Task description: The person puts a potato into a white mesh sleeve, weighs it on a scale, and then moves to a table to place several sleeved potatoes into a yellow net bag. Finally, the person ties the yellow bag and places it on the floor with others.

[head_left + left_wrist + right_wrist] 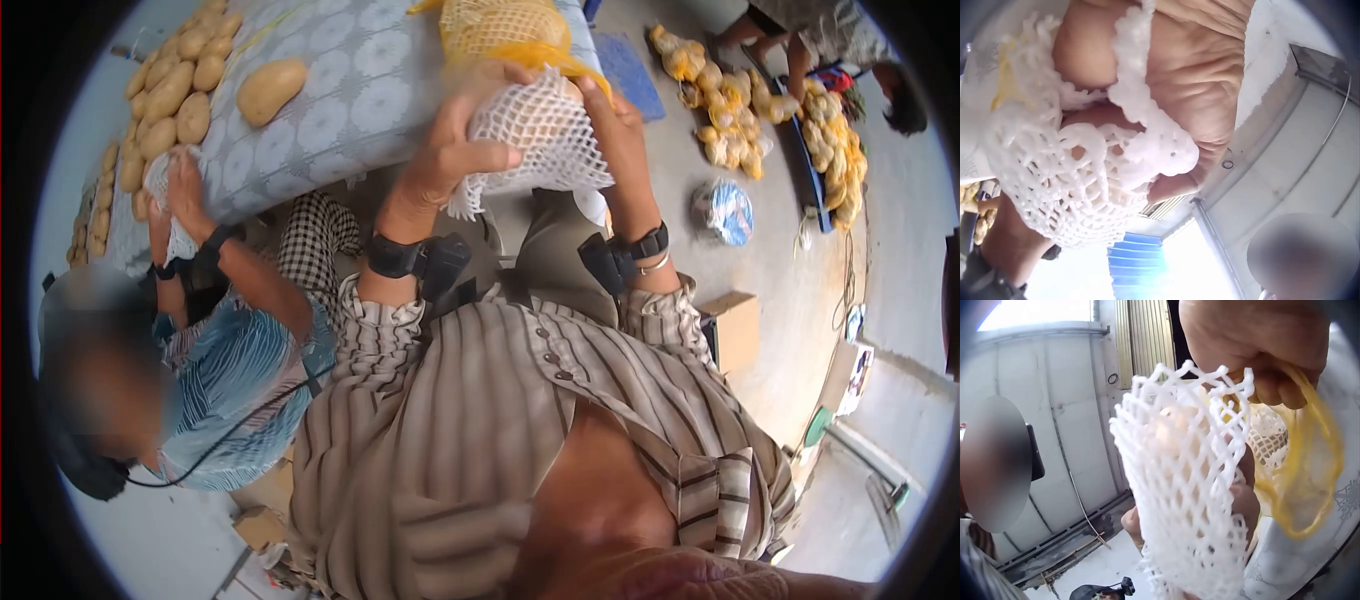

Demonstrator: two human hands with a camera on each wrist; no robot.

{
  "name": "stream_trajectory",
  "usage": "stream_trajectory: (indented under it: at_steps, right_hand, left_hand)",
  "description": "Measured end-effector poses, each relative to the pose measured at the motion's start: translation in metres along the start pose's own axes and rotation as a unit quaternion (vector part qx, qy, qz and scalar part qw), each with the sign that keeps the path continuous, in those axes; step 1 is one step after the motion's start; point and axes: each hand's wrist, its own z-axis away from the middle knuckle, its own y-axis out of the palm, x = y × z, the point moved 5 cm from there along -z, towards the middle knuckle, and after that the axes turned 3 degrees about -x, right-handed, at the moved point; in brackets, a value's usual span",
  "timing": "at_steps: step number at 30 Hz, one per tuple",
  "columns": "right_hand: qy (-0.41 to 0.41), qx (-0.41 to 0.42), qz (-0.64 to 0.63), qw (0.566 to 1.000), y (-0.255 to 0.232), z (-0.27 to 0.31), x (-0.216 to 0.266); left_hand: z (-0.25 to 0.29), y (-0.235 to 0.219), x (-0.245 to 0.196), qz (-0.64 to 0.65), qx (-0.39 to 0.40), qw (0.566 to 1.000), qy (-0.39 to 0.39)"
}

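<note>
My left hand (447, 155) holds a potato (1169, 434) inside a white foam net sleeve (535, 130), with the thumb lying across the mesh. The sleeve's loose open end points toward my body at the table's near edge. My right hand (618, 118) grips the rim of a yellow mesh bag (545, 55), its fingers curled over the edge in the right wrist view. Inside that bag lies another net-wrapped piece (1269, 434), on the tabletop. The sleeved potato is right at the bag's mouth.
A single potato (271, 92) and a heap of potatoes (170, 95) lie on the patterned tablecloth (340, 110). At my left, another person (240, 370) handles a white net. Filled yellow bags (730, 115) sit on the floor at right, near a bent-over person (840, 35).
</note>
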Motion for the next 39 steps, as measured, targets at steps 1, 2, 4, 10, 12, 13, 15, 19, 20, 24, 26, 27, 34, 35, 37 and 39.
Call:
stream_trajectory:
  at_steps: [1, 2, 4, 10, 12, 13, 15, 19, 20, 24, 26, 27, 34, 35, 37, 39]
  right_hand:
    - [-0.002, -0.001, -0.024, 1.000, 0.003, 0.005, 0.003]
    - [-0.004, -0.020, -0.028, 0.999, -0.002, 0.004, -0.003]
    - [-0.108, 0.010, -0.013, 0.994, -0.004, -0.001, -0.003]
    - [-0.088, 0.077, 0.026, 0.993, -0.002, 0.015, 0.001]
    - [-0.162, 0.087, 0.032, 0.982, 0.009, 0.026, 0.007]
    - [-0.154, 0.103, 0.021, 0.982, 0.011, 0.028, 0.007]
    - [-0.139, 0.108, 0.018, 0.984, 0.012, 0.028, 0.005]
    - [-0.099, 0.101, 0.017, 0.990, 0.007, 0.023, -0.001]
    - [-0.104, 0.112, 0.016, 0.988, 0.008, 0.024, 0.000]
    - [-0.080, 0.102, 0.005, 0.992, 0.001, 0.025, -0.004]
    - [-0.066, 0.080, 0.033, 0.994, -0.001, 0.024, -0.005]
    - [-0.058, 0.084, 0.007, 0.995, -0.001, 0.026, -0.007]
    - [-0.077, 0.102, 0.022, 0.992, 0.010, 0.033, -0.006]
    - [-0.074, 0.095, 0.022, 0.992, 0.010, 0.033, -0.006]
    - [-0.074, 0.093, 0.024, 0.993, 0.010, 0.032, -0.006]
    - [-0.079, 0.080, 0.023, 0.993, 0.009, 0.030, -0.006]
  left_hand:
    - [-0.005, -0.004, -0.003, -0.072, -0.020, 0.996, 0.054]
    - [-0.008, -0.002, -0.001, -0.068, -0.004, 0.997, 0.044]
    - [-0.011, 0.005, -0.007, -0.213, 0.008, 0.974, 0.072]
    - [-0.012, 0.010, 0.001, -0.393, -0.047, 0.915, 0.076]
    - [-0.013, 0.008, 0.002, -0.407, -0.073, 0.906, 0.096]
    - [-0.014, 0.005, 0.001, -0.392, -0.092, 0.909, 0.109]
    - [-0.016, 0.003, -0.003, -0.380, -0.116, 0.909, 0.125]
    - [-0.019, 0.009, -0.008, -0.411, -0.099, 0.896, 0.139]
    - [-0.021, 0.010, -0.011, -0.440, -0.098, 0.878, 0.162]
    - [-0.029, 0.013, -0.024, -0.502, -0.099, 0.818, 0.264]
    - [-0.035, 0.015, -0.020, -0.556, -0.054, 0.802, 0.212]
    - [-0.034, 0.021, -0.024, -0.559, -0.037, 0.805, 0.194]
    - [-0.041, 0.023, -0.029, -0.558, -0.031, 0.793, 0.240]
    - [-0.042, 0.025, -0.028, -0.584, -0.016, 0.773, 0.248]
    - [-0.043, 0.023, -0.025, -0.609, -0.006, 0.751, 0.256]
    - [-0.045, 0.019, -0.019, -0.672, 0.005, 0.696, 0.255]
